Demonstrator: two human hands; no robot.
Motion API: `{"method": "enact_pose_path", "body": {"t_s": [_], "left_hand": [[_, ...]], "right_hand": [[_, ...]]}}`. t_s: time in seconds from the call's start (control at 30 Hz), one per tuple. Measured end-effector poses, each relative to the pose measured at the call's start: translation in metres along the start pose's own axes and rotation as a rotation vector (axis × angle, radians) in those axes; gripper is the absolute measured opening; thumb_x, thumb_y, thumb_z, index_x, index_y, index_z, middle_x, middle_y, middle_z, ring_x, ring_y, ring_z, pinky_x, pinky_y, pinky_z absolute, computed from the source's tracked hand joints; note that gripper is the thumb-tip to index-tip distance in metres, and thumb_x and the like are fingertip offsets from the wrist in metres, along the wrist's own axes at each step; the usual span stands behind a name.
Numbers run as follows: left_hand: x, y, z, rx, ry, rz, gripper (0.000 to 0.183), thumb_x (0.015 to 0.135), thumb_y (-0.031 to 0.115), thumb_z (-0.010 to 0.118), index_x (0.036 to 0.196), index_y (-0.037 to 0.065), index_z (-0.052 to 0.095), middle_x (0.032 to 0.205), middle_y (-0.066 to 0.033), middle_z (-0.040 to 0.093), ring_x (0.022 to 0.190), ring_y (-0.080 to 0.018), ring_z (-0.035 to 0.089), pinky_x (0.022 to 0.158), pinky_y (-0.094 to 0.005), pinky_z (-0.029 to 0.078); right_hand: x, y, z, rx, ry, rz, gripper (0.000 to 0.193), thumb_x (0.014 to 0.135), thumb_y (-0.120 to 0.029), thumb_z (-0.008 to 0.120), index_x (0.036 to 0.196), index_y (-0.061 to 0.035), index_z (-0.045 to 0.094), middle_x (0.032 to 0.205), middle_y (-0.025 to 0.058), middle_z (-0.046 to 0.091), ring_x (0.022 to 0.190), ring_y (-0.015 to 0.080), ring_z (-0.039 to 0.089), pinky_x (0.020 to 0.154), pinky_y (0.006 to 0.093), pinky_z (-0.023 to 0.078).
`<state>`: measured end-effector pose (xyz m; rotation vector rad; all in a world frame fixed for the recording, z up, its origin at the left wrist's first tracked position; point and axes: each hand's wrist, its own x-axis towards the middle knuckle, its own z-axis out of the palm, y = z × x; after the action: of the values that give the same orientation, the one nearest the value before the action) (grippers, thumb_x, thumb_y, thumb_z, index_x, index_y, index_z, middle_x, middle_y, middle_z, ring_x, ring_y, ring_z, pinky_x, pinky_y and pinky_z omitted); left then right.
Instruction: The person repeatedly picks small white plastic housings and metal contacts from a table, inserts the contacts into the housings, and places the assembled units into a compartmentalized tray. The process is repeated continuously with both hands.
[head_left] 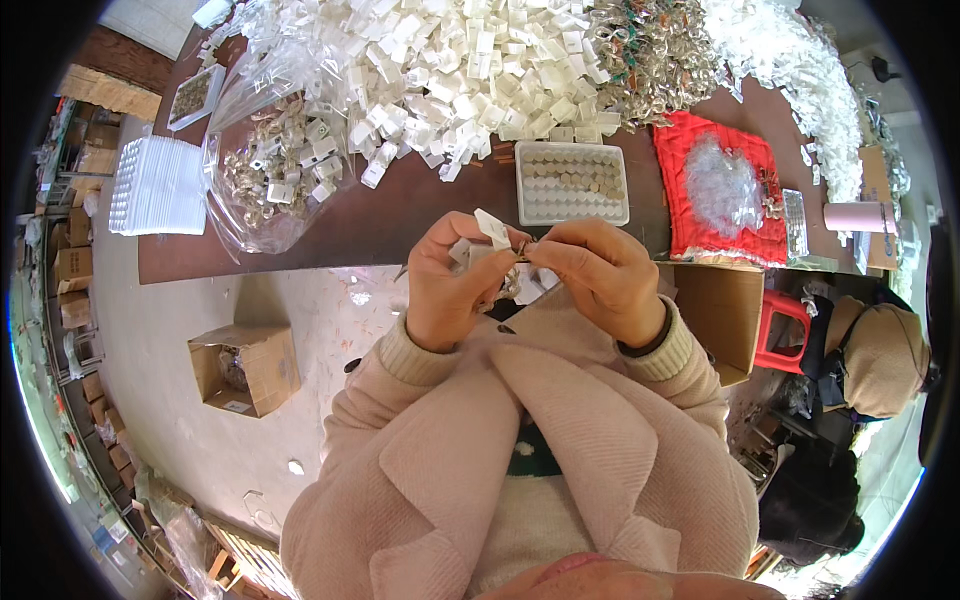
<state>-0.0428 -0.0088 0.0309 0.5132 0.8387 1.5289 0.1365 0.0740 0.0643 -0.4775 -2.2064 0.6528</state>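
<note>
Above the table's near edge, my left hand (445, 285) is closed round a small white card tag (492, 229) that sticks up past its fingers. Small shiny metal pieces (505, 290) hang below that hand, partly hidden by it. My right hand (605, 278) meets it fingertip to fingertip, pinching something tiny at the tag's side; what it is cannot be made out. Just beyond both hands sits a clear plastic tray (572, 222) with rows of small round, brownish pieces. A big heap of white card tags (450, 80) spreads over the table behind it.
A clear bag (222, 190) of metal pieces and tags and stacked white trays (158, 187) are at left. Right of the tray, a red cloth (690, 235) bears clear plastic bits. Cardboard boxes (270, 365) (735, 320) and a red stool (783, 330) stand below table level.
</note>
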Motion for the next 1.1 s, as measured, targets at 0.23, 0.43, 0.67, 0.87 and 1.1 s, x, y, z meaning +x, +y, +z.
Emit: {"method": "enact_pose_path", "body": {"t_s": [0.23, 0.43, 0.67, 0.87, 1.1], "left_hand": [[0.000, -0.014, 0.004, 0.026, 0.056, 0.168, 0.023, 0.086, -0.009, 0.070, 0.100, 0.003, 0.057, 0.098, -0.0091, 0.070, 0.064, -0.0033, 0.056, 0.052, -0.0180, 0.043], [-0.002, -0.017, 0.001, -0.133, 0.040, 0.123, 0.023, 0.087, -0.010, 0.069, 0.104, 0.003, 0.059, 0.101, -0.0102, 0.070, 0.065, -0.0054, 0.057, 0.052, -0.0187, 0.046], [0.000, -0.023, 0.001, -0.097, 0.087, 0.136, 0.023, 0.089, -0.005, 0.071, 0.109, 0.003, 0.065, 0.097, -0.0096, 0.072, 0.061, -0.0038, 0.055, 0.051, -0.0184, 0.043], [0.003, -0.020, 0.005, 0.004, 0.047, 0.221, 0.022, 0.087, -0.006, 0.074, 0.105, 0.002, 0.067, 0.088, -0.0052, 0.070, 0.061, -0.0029, 0.054, 0.051, -0.0180, 0.043], [0.002, -0.025, -0.003, 0.121, 0.113, 0.271, 0.020, 0.084, -0.011, 0.071, 0.099, 0.002, 0.066, 0.084, -0.0046, 0.069, 0.061, -0.0034, 0.054, 0.051, -0.0190, 0.043]], "right_hand": [[-0.005, -0.004, 0.004, -0.004, 0.022, 0.077, 0.031, 0.078, 0.003, 0.078, 0.108, -0.0013, 0.069, 0.094, 0.0108, 0.068, 0.079, 0.0261, 0.068, 0.068, 0.0339, 0.056], [-0.004, -0.009, 0.009, 0.006, 0.108, 0.163, 0.026, 0.081, 0.003, 0.077, 0.106, -0.0022, 0.071, 0.095, 0.0113, 0.069, 0.078, 0.0241, 0.068, 0.069, 0.0324, 0.056], [0.001, -0.009, 0.010, 0.221, 0.176, 0.308, 0.020, 0.083, 0.005, 0.075, 0.101, -0.0030, 0.073, 0.091, 0.0100, 0.070, 0.077, 0.0195, 0.069, 0.069, 0.0284, 0.055], [0.002, -0.012, 0.017, 0.312, 0.210, 0.350, 0.018, 0.084, 0.006, 0.074, 0.100, -0.0023, 0.073, 0.089, 0.0091, 0.070, 0.077, 0.0173, 0.068, 0.068, 0.0275, 0.054], [-0.002, -0.008, 0.018, 0.647, 0.131, 0.510, 0.021, 0.087, 0.005, 0.073, 0.107, -0.0016, 0.075, 0.089, 0.0065, 0.068, 0.070, 0.0100, 0.062, 0.061, 0.0226, 0.049]]}}
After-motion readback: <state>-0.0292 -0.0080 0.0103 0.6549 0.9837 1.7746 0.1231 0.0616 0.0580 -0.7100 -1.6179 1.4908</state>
